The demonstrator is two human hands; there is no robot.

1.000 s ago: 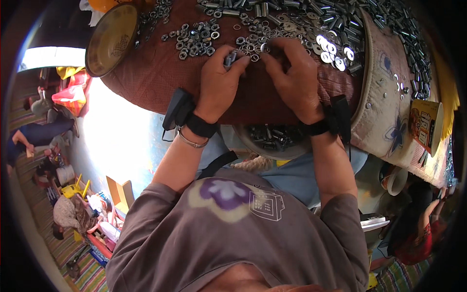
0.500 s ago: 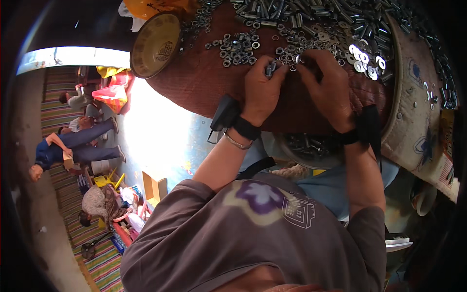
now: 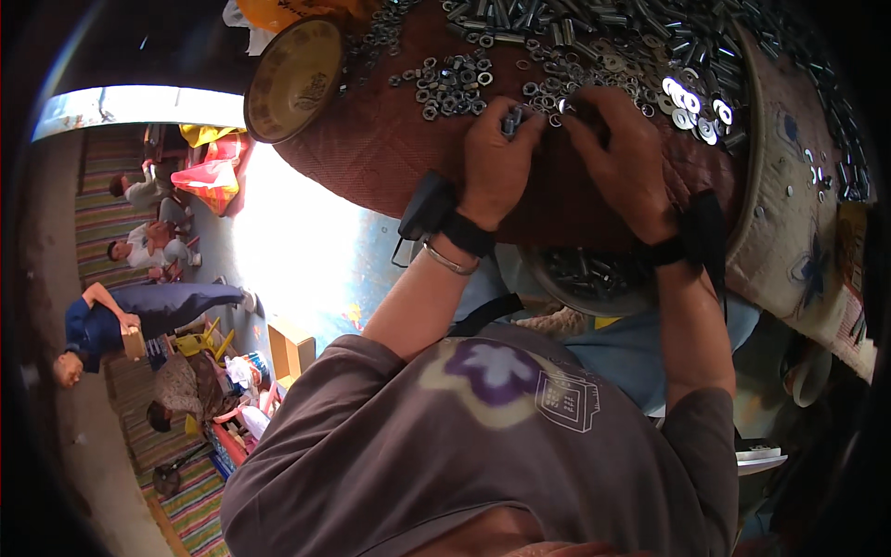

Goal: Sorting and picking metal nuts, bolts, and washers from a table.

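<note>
My left hand [image 3: 497,172] is closed around a short metal bolt [image 3: 510,122], whose end shows between thumb and forefinger. Just to its right, the thumb and forefinger of my right hand [image 3: 626,167] pinch a shiny washer [image 3: 567,107] at the edge of a pile of spring washers [image 3: 549,86]. Beyond my left hand lies a heap of nuts [image 3: 450,85]. Flat washers [image 3: 682,100] are scattered past my right hand. All of these rest on a dark red cloth [image 3: 371,158].
Many metal sleeves [image 3: 575,32] cover the far side. A patterned bowl [image 3: 295,79] leans at the far left. Below the cloth's near edge, a round pan [image 3: 594,299] holds more metal parts. A person in blue [image 3: 93,320] carries a box off to the left; others sit behind.
Both hands keep almost the same place and grip. My view has shifted slightly. The person in blue at the left has stepped along, uncovering a seated person behind.
</note>
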